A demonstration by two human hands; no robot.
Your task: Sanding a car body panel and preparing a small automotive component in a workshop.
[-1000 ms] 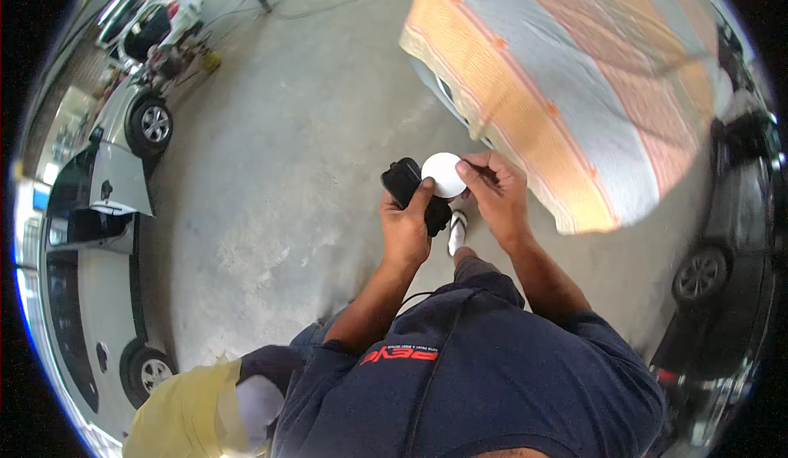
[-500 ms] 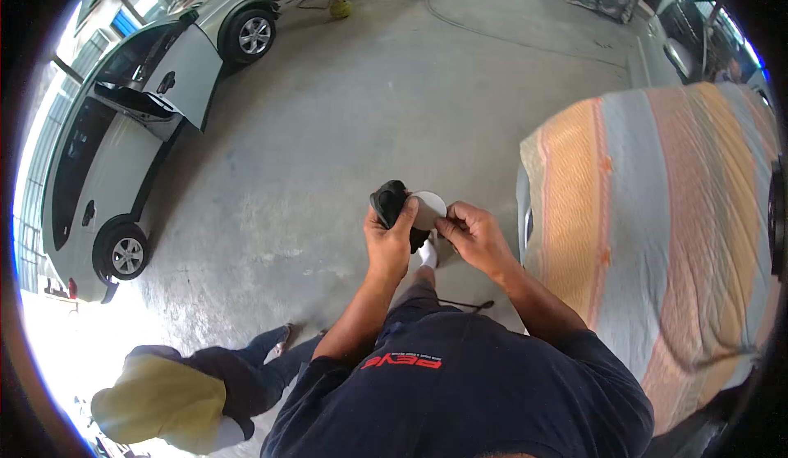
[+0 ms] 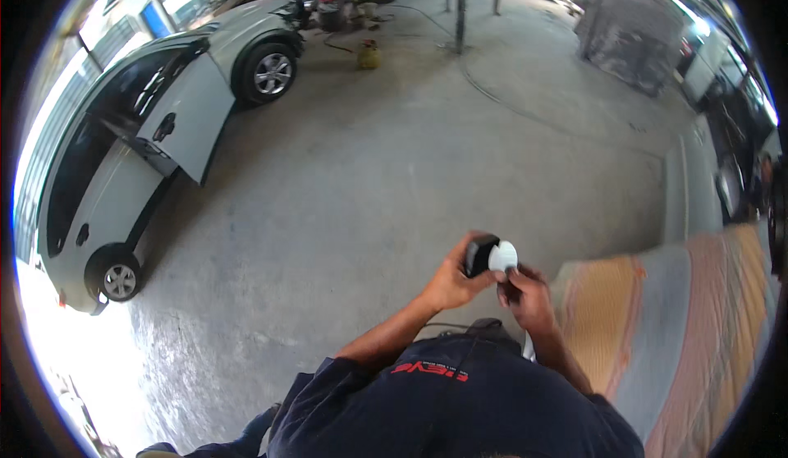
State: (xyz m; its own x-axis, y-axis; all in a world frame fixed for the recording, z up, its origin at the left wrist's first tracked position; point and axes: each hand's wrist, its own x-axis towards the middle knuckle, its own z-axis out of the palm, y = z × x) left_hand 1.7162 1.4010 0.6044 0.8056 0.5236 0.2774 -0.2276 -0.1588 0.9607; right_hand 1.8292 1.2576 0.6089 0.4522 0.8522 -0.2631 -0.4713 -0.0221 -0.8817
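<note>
My left hand [image 3: 453, 284] is wrapped round a black rounded tool [image 3: 478, 254] that looks like a small sander. Against the tool's right side is a thin white round disc [image 3: 503, 255], like a sanding disc. The fingers of my right hand [image 3: 529, 298] pinch the disc at its lower right edge, close to my left thumb. Both hands are in front of my body, above the concrete floor [image 3: 328, 187]. Part of the tool is hidden by my left hand and the disc.
On the left stands a light-coloured car [image 3: 123, 187] with its front door [image 3: 193, 113] swung open. A striped cloth [image 3: 640, 318] covers something close on the right. Farther off are a post [image 3: 460, 15], a hose [image 3: 509, 103], a yellow container [image 3: 369, 54] and a covered bulky object [image 3: 636, 31].
My hands, with the tool and disc, have moved right and lower in the view, and the disc has turned. The view has tilted up and shifted. The person at lower left is mostly out of view.
</note>
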